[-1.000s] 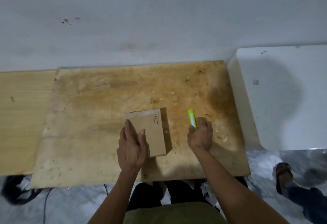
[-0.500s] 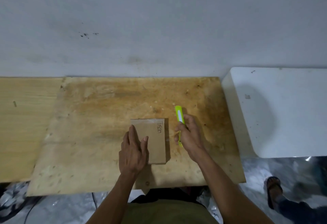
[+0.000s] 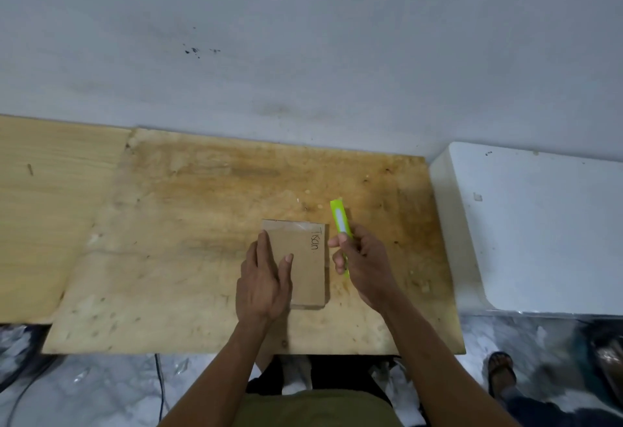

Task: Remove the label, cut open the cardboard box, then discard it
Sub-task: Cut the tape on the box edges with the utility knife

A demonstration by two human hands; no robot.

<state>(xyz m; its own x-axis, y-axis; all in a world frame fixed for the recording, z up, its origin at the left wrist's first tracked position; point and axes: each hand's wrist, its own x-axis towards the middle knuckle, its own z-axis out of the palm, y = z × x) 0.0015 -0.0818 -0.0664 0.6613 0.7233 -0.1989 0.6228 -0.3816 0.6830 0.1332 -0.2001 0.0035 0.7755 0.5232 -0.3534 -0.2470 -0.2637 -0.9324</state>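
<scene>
A flat brown cardboard box [image 3: 305, 258] with handwritten lettering near its right edge lies on the plywood board [image 3: 188, 258]. Clear tape shines along its far edge. My left hand [image 3: 264, 278] rests flat on the box's left half, fingers straight. Just right of the box, my right hand [image 3: 362, 259] grips a lime-green utility knife [image 3: 340, 220], whose far end points away from me. Whether the blade is out cannot be seen.
A white slab-like block [image 3: 539, 224] stands to the right of the board. A lighter wooden panel [image 3: 43, 210] adjoins on the left, and a grey wall runs behind. Another person's sandalled foot [image 3: 502, 372] is on the floor at lower right; cables [image 3: 158, 379] hang below.
My right hand has brought the knife leftward, close to the box's right edge, and raised it slightly. My left hand has stayed pressed on the box.
</scene>
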